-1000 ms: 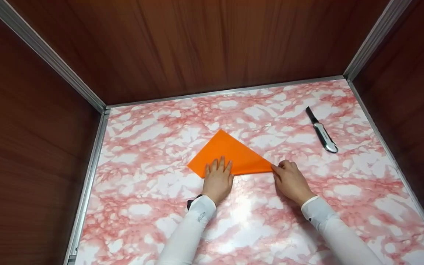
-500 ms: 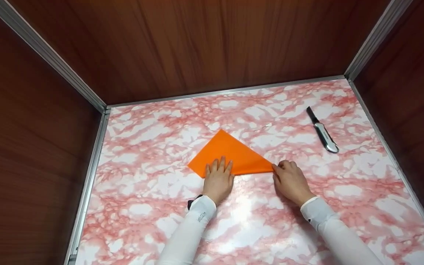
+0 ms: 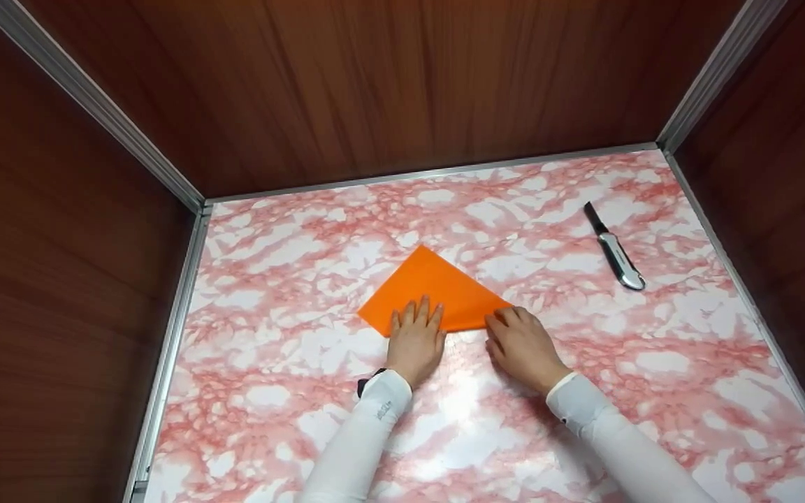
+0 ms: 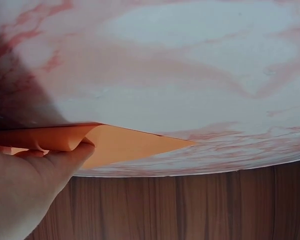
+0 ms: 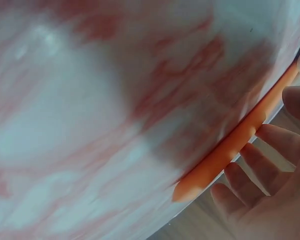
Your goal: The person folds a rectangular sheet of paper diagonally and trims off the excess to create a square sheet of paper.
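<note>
A folded sheet of orange paper [image 3: 430, 276] lies on the marbled surface, one corner pointing away and its folded edge nearest the person. My left hand [image 3: 415, 347] rests on its near part with fingers straight and spread. In the left wrist view, the left thumb sits at the paper's [image 4: 132, 145] curved fold. The right hand [image 3: 525, 349] lies at the right end of the folded edge, covering that corner in the head view. From the right wrist, its extended fingers [image 5: 277, 147] touch the orange edge [image 5: 215, 167], spaced along it.
A utility knife [image 3: 615, 251] with a grey-and-black handle lies at the right, its dark blade pointing away. Wood-grain panels with metal edging enclose the red-and-white marbled table [image 3: 291, 433] at the back, left and right.
My right hand has let go of the paper's right corner and slid left along the folded edge. The left hand and the knife stay where they were.
</note>
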The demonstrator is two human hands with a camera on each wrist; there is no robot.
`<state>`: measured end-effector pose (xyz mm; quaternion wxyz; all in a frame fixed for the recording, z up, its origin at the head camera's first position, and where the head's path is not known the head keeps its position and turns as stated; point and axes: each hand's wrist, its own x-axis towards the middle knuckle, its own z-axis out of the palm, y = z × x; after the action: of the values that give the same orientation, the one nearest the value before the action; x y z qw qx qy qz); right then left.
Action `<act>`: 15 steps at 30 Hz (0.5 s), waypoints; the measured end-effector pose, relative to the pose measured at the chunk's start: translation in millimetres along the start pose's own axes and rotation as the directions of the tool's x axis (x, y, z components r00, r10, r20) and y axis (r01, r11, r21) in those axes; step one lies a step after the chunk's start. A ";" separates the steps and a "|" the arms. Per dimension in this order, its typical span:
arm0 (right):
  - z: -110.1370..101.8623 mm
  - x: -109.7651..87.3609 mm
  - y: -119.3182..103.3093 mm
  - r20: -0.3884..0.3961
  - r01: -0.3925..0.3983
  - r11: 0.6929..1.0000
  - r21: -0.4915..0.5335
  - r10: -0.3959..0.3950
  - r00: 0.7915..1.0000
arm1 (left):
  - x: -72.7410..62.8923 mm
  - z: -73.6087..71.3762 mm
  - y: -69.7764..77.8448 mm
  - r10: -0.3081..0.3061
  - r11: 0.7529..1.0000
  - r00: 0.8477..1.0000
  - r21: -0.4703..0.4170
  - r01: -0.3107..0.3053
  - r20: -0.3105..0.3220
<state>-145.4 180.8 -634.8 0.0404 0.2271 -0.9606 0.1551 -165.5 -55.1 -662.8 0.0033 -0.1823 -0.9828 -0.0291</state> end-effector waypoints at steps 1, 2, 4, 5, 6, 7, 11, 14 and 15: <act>1.1 0.7 -1.9 -0.002 0.006 1.000 0.000 -0.006 1.000 | -0.1 0.0 0.0 0.000 1.000 1.000 -0.001 0.000 -0.003; 1.8 1.4 -4.1 0.003 0.012 1.000 0.001 -0.012 1.000 | -0.5 0.2 -0.1 -0.001 1.000 1.000 0.003 0.001 -0.005; 3.7 2.6 -8.0 0.014 0.032 0.999 0.006 -0.032 0.999 | -0.8 0.4 -0.1 -0.003 1.000 1.000 0.008 0.003 -0.006; 4.9 3.2 -9.8 0.022 0.042 0.999 0.009 -0.043 0.999 | -0.9 0.4 0.0 -0.003 1.000 1.000 0.011 0.003 -0.006; 6.2 3.7 -11.5 0.030 0.053 0.998 0.014 -0.054 0.998 | -0.8 0.5 0.1 -0.003 1.000 1.000 0.016 0.003 -0.004; 7.4 4.3 -13.2 0.038 0.063 0.998 0.018 -0.063 0.997 | -0.8 0.3 0.2 -0.004 1.000 1.000 0.019 0.004 -0.003; 10.8 6.2 -18.0 0.049 0.079 0.996 0.038 -0.080 0.996 | 0.0 -0.5 1.3 -0.007 1.000 1.000 0.029 0.007 0.008; 12.0 6.8 -19.3 0.045 0.077 0.996 0.047 -0.080 0.996 | 0.6 -1.0 1.9 -0.012 0.999 1.000 0.039 0.011 0.015; 12.2 6.8 -19.4 0.045 0.077 0.996 0.050 -0.079 0.996 | 0.8 -1.0 2.0 -0.013 0.999 1.000 0.042 0.012 0.017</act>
<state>-142.9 157.7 -639.9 0.0186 0.2689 -0.9477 0.1711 -165.6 -52.9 -661.6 -0.0017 -0.1765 -0.9843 -0.0071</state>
